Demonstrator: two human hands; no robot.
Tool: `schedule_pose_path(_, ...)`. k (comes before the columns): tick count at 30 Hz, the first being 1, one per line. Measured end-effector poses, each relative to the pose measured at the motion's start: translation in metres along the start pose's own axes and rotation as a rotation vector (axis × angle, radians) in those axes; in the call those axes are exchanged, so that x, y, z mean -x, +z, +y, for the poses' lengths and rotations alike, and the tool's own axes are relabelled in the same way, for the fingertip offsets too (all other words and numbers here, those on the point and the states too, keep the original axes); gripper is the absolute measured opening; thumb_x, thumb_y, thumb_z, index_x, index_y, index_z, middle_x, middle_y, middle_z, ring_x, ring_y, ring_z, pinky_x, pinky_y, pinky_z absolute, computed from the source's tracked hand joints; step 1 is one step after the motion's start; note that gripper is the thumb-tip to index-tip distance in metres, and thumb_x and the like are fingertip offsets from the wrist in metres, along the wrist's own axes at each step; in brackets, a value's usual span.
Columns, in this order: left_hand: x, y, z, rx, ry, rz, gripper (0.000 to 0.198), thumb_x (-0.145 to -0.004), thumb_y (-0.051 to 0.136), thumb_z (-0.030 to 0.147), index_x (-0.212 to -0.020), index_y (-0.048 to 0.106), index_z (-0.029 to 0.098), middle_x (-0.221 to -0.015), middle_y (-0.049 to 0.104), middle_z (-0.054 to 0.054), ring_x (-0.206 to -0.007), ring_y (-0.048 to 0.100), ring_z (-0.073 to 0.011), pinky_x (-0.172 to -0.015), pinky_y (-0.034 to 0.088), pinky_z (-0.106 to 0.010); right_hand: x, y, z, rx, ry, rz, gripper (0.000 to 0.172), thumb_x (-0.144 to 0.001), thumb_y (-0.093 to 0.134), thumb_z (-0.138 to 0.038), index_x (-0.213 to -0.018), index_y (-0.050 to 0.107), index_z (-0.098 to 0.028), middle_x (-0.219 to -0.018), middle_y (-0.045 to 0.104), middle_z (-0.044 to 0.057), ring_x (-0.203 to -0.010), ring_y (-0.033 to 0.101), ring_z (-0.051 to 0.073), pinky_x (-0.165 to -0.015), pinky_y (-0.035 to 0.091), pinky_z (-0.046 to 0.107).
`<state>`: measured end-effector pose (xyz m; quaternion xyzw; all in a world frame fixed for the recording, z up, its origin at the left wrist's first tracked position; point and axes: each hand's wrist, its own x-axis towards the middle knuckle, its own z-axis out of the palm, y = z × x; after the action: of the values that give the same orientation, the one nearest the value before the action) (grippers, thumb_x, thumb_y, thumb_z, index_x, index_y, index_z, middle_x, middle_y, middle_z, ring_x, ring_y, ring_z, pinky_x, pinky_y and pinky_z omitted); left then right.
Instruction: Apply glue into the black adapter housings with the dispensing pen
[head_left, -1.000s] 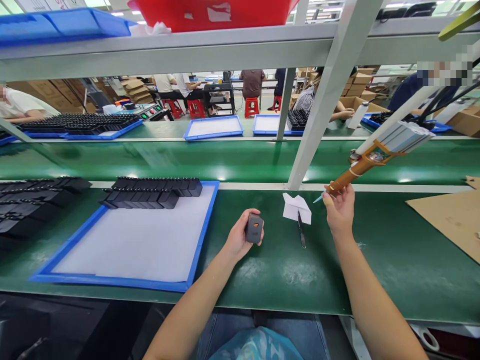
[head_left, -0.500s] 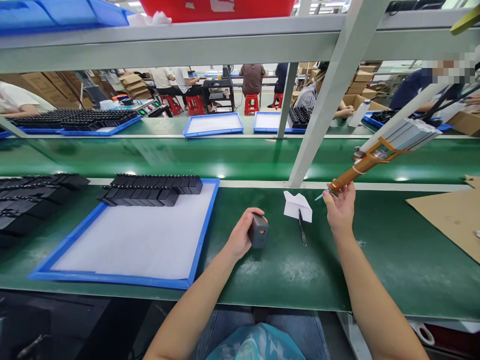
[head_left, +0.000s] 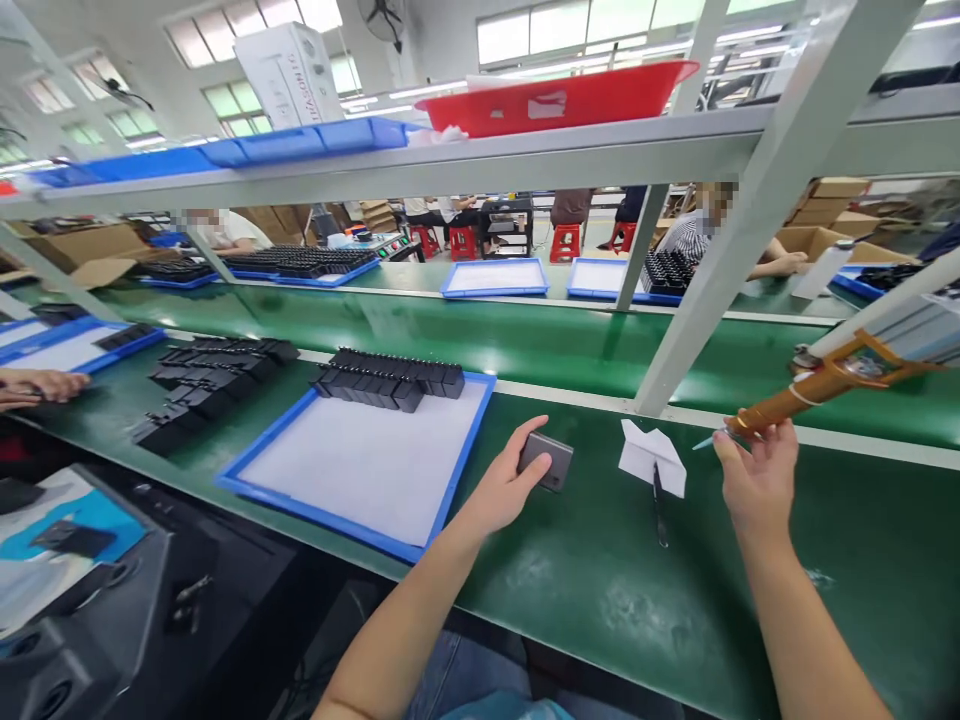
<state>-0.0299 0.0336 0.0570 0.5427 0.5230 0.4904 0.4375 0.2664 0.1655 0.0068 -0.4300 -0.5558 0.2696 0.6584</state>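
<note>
My left hand (head_left: pixel 506 485) grips a dark grey power adapter block (head_left: pixel 559 458) above the green bench, its flat side turned up and my thumb across it. In my right hand (head_left: pixel 761 480) is an orange glue dispenser (head_left: pixel 787 400), its thin light-blue needle (head_left: pixel 703 443) pointing left. Between my hands, a folded white paper (head_left: pixel 636 452) lies on the bench with dark tweezers (head_left: pixel 661 515) resting partly on it. Left of my left hand, a blue-rimmed tray (head_left: pixel 466 460) with a white liner bears rows of black adapter blocks (head_left: pixel 401 392) along its far side.
More black adapters (head_left: pixel 202 395) stand on the bench left of the tray. A co-worker's hand (head_left: pixel 56 385) rests at the far left. A slanted grey post (head_left: pixel 705 290) rises behind the paper, under a shelf (head_left: pixel 540 155). Beyond runs a green conveyor belt (head_left: pixel 525 335).
My view has swung left and up. The adapter in my left hand has turned, from its port end facing me to its flat side showing. My right hand still holds the dispenser.
</note>
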Motion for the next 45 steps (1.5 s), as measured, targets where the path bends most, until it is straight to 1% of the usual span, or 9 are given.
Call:
schedule_pose_path(3, 0.003, -0.041, 0.007, -0.538, 0.129, 0.159, 0.047, -0.096, 0.041, 0.040, -0.142, 0.040, 0.031, -0.120, 0.057, -0.007, -0.107, 0.055, -0.0221, -0.096, 0.043, -0.035, 0.000, 0.000, -0.004, 0.039, 0.012, -0.024, 0.080, -0.072, 0.072, -0.037, -0.141, 0.033, -0.031, -0.130, 0.048, 0.009, -0.119, 0.054, 0.027, -0.104, 0.040, 0.053)
schedule_pose_path(7, -0.020, -0.112, -0.015, -1.209, 0.035, 0.390, 0.047, -0.096, 0.041, 0.034, -0.142, 0.044, 0.026, -0.104, 0.058, -0.012, -0.094, 0.056, -0.0257, -0.080, 0.045, -0.035, 0.000, 0.002, -0.007, 0.059, 0.021, -0.032, 0.080, -0.072, 0.071, -0.038, -0.141, 0.033, -0.030, -0.127, 0.049, 0.010, -0.116, 0.055, 0.026, -0.103, 0.041, 0.053)
schedule_pose_path(10, -0.042, -0.155, -0.040, -1.569, 0.028, 0.401, 0.045, -0.095, 0.041, 0.034, -0.139, 0.049, 0.025, -0.097, 0.060, -0.015, -0.099, 0.052, -0.0304, -0.083, 0.041, -0.040, 0.001, 0.004, -0.008, 0.069, 0.028, -0.038, 0.083, -0.070, 0.072, -0.039, -0.142, 0.032, -0.029, -0.127, 0.049, 0.011, -0.118, 0.054, 0.027, -0.102, 0.043, 0.053)
schedule_pose_path(13, -0.057, -0.177, -0.059, -1.714, 0.039, 0.374, 0.045, -0.095, 0.040, 0.033, -0.138, 0.050, 0.025, -0.098, 0.060, -0.016, -0.102, 0.049, -0.0320, -0.083, 0.038, -0.042, 0.001, 0.005, -0.010, 0.080, 0.038, -0.038, 0.084, -0.070, 0.072, -0.040, -0.143, 0.030, -0.029, -0.128, 0.049, 0.011, -0.119, 0.053, 0.029, -0.102, 0.043, 0.054)
schedule_pose_path(22, -0.064, -0.188, -0.087, -1.641, 0.088, 0.579, 0.064, -0.085, 0.057, 0.034, -0.145, 0.038, 0.022, -0.140, 0.042, -0.018, -0.119, 0.042, -0.0353, -0.095, 0.033, -0.046, 0.002, 0.003, -0.012, 0.106, 0.059, -0.062, 0.083, -0.069, 0.073, -0.041, -0.141, 0.033, -0.029, -0.128, 0.049, 0.011, -0.120, 0.053, 0.031, -0.102, 0.042, 0.056)
schedule_pose_path(33, -0.064, -0.196, -0.089, -1.473, 0.145, 0.638, 0.068, -0.081, 0.064, 0.038, -0.143, 0.040, 0.022, -0.146, 0.039, -0.016, -0.130, 0.035, -0.0353, -0.104, 0.027, -0.048, 0.002, 0.002, -0.005, 0.113, -0.008, -0.068, 0.087, -0.067, 0.074, -0.033, -0.142, 0.030, -0.033, -0.131, 0.047, 0.011, -0.121, 0.053, 0.030, -0.100, 0.042, 0.057)
schedule_pose_path(37, -0.054, -0.209, -0.073, -1.223, 0.028, 0.717, 0.048, -0.091, 0.044, 0.050, -0.123, 0.056, 0.015, -0.126, 0.057, -0.015, -0.119, 0.047, -0.0282, -0.099, 0.034, -0.039, 0.001, -0.001, -0.002, 0.116, -0.015, -0.060, 0.090, -0.066, 0.075, -0.034, -0.143, 0.029, -0.034, -0.132, 0.047, 0.011, -0.121, 0.053, 0.030, -0.099, 0.042, 0.058)
schedule_pose_path(40, -0.046, -0.224, -0.065, -1.128, -0.219, 0.604, 0.058, -0.094, 0.025, 0.056, -0.087, 0.066, 0.016, -0.086, 0.068, -0.010, -0.086, 0.061, -0.0225, -0.078, 0.043, -0.031, -0.001, -0.002, 0.002, 0.123, -0.003, -0.054, 0.094, -0.062, 0.078, -0.035, -0.143, 0.030, -0.035, -0.130, 0.048, 0.010, -0.120, 0.053, 0.029, -0.099, 0.042, 0.058)
schedule_pose_path(45, -0.045, -0.232, -0.074, -1.077, -0.427, 0.312, 0.057, -0.071, 0.054, 0.073, -0.052, 0.060, 0.020, -0.052, 0.061, -0.002, -0.055, 0.058, -0.0186, -0.054, 0.037, -0.027, -0.003, -0.002, 0.004, 0.118, 0.020, -0.038, 0.097, -0.059, 0.080, -0.035, -0.142, 0.031, -0.037, -0.127, 0.050, 0.008, -0.118, 0.054, 0.029, -0.100, 0.042, 0.059)
